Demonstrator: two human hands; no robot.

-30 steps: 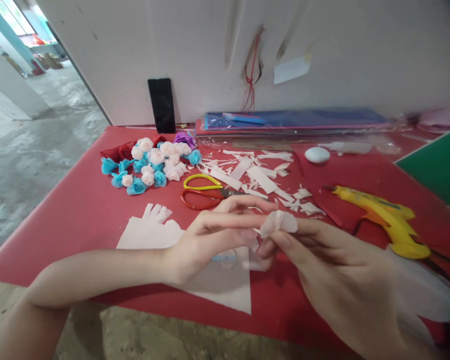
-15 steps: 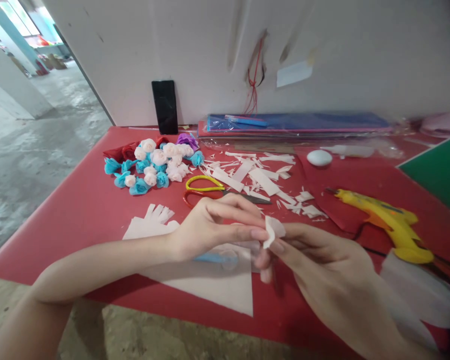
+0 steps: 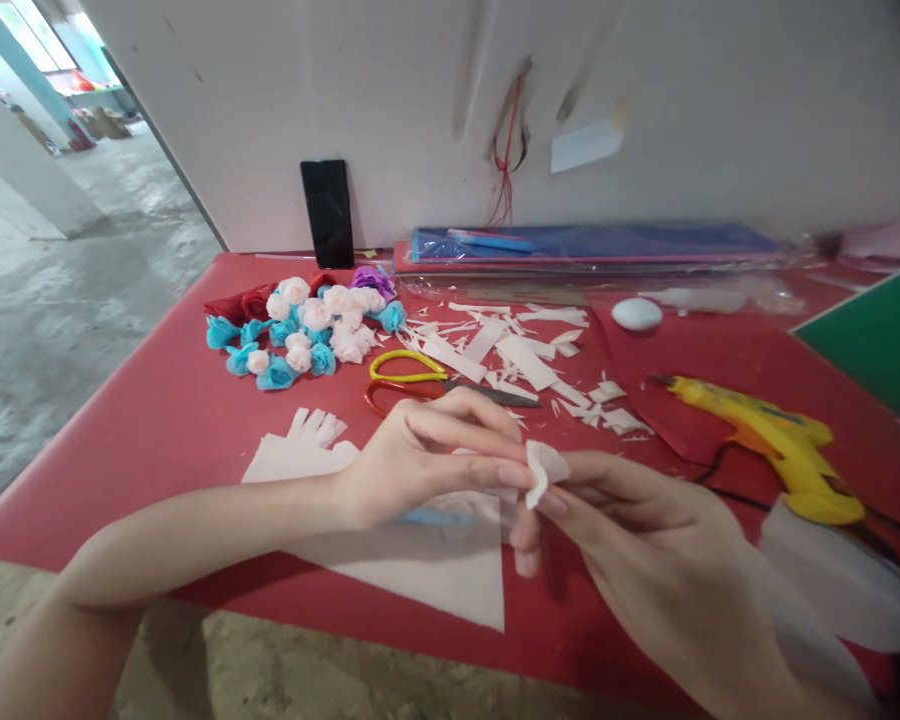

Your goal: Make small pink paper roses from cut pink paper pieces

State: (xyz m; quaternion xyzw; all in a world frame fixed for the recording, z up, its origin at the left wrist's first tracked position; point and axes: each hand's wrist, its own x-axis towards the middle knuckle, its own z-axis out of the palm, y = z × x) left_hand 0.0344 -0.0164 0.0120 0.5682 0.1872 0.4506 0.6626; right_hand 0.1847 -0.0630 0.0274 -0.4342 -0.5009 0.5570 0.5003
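1. Two bare hands meet above the middle of a red worktop [image 3: 157, 420], towards its near edge, with a small pale paper piece [image 3: 544, 468] held up between them, clear of the surface.
2. The left hand [image 3: 439, 460] pinches the piece's left side between thumb and fingers; the right hand [image 3: 645, 530] grips its lower right side, thumb in front.
3. The paper piece curves in a shallow wave; it looks like a single petal partly shaped, not a whole bloom.
4. Near the far left corner, a cluster of paper flowers [image 3: 315, 315] in blue, pale pink, red and purple appears finished.
5. By the near edge, below the left hand, a white sheet [image 3: 450, 590] lies flat, its far left part cut into strips; much of it seems unused. A clear and blue object [image 3: 435, 516] rests on it, too covered to identify.
6. Open-handled scissors [image 3: 495, 394] lie just beyond the left hand, one red handle partly hidden by it. Pale scraps [image 3: 525, 360] spread behind them.
7. Towards the right edge lies a yellow glue gun [image 3: 769, 440]; a dark cord [image 3: 739, 500] passes close behind the right hand, perhaps a snag.
8. Along the far edge, a black phone [image 3: 327, 213] leans upright, beside plastic-wrapped sheets [image 3: 607, 243]; a white oval object [image 3: 637, 314] sits nearer.
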